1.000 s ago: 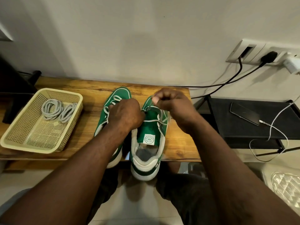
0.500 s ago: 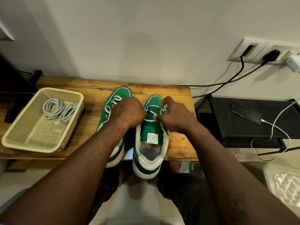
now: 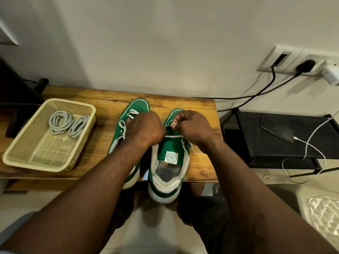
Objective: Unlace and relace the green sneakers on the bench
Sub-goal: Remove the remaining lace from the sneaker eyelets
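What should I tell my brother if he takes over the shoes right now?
Right hand pinches the white lace of the right green canvas sneaker; left hand is curled beside it, its grasp hidden.
Both sneakers sit on the wooden bench.
Right one's upper eyelets look unlaced; left green sneaker is laced.
Left: finish unlacing, relace both.
Grey coiled laces wait in the beige plastic basket.

Sneakers [image 3: 170, 149] side by side on bench [image 3: 102, 143], basket [image 3: 36, 149] with laces [image 3: 67, 123] left, phone [image 3: 277, 128] on shelf [image 3: 247, 136] right.
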`<action>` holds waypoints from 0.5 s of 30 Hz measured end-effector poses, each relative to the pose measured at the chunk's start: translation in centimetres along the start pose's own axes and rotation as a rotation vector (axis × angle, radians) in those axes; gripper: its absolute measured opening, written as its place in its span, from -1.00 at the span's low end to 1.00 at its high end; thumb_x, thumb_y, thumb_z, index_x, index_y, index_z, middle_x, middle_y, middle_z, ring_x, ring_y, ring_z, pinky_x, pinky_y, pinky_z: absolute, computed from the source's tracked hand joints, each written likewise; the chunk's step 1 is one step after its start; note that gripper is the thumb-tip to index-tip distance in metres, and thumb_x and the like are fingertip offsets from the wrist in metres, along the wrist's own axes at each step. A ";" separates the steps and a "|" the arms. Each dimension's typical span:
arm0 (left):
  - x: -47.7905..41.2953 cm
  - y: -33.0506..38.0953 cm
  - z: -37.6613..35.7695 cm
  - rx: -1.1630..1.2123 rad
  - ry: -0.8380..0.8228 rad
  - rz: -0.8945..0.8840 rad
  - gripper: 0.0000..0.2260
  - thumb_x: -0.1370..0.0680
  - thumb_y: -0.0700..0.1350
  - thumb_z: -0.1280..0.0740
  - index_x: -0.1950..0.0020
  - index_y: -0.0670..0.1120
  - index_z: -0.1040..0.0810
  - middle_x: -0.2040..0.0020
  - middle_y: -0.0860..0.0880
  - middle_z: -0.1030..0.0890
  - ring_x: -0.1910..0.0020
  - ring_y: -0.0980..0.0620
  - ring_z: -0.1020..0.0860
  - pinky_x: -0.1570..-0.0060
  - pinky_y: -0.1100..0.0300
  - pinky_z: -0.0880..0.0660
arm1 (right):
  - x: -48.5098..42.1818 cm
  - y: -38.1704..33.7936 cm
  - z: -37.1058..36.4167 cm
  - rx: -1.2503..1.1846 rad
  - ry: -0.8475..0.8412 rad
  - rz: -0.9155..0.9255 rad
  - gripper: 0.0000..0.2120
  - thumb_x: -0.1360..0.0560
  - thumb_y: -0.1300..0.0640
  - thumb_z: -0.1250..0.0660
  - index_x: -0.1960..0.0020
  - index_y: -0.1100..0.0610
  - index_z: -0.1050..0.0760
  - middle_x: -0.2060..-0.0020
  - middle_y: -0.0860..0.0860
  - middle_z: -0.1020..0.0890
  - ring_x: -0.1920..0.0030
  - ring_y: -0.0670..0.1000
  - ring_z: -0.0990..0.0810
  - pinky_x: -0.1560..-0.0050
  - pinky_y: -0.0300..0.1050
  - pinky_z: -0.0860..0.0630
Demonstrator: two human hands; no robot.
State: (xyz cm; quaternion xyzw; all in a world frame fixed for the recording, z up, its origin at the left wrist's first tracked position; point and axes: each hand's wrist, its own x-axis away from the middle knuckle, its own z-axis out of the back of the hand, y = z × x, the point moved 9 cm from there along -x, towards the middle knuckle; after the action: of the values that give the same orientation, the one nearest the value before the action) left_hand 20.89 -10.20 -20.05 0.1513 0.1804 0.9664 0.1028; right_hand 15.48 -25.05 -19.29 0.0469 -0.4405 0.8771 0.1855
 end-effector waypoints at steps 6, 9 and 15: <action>0.0 0.0 0.0 -0.020 -0.005 0.001 -0.77 -0.56 0.05 -0.41 0.22 -0.05 -0.57 0.25 -0.05 -0.56 0.16 -0.12 -0.57 -0.05 -0.03 -0.51 | 2.5 -4.3 2.6 -0.824 -0.206 0.237 -0.93 -0.49 0.25 -0.33 0.03 0.20 -0.52 0.06 0.09 -0.65 -0.03 0.05 -0.61 -0.11 -0.07 -0.54; -0.1 0.0 -0.1 -0.021 -0.002 0.005 -0.77 -0.55 0.04 -0.41 0.24 -0.05 -0.56 0.25 -0.04 -0.57 0.16 -0.12 -0.57 0.00 -0.01 -0.48 | 4.3 -6.8 4.6 -1.282 -0.265 0.416 -0.96 -0.58 0.26 -0.23 -0.03 0.19 -0.43 0.05 0.07 -0.67 -0.02 0.09 -0.67 -0.26 0.04 -0.56; 0.0 0.0 -0.2 -0.003 -0.017 -0.005 -0.72 -0.55 0.07 -0.40 0.27 -0.07 -0.58 0.29 -0.04 -0.58 0.20 -0.10 -0.57 0.00 -0.02 -0.48 | 2.9 -4.1 4.2 -1.093 -0.160 0.173 -0.94 -0.60 0.27 -0.18 0.01 0.14 -0.39 0.20 0.04 -0.54 0.40 -0.06 -0.37 0.39 -0.19 -0.39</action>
State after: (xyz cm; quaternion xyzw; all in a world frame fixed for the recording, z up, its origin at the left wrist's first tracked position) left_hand 20.81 -10.30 -20.25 0.1588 0.1786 0.9651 0.1067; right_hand 13.95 -25.34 -12.90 -0.0258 -0.8462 0.5268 0.0762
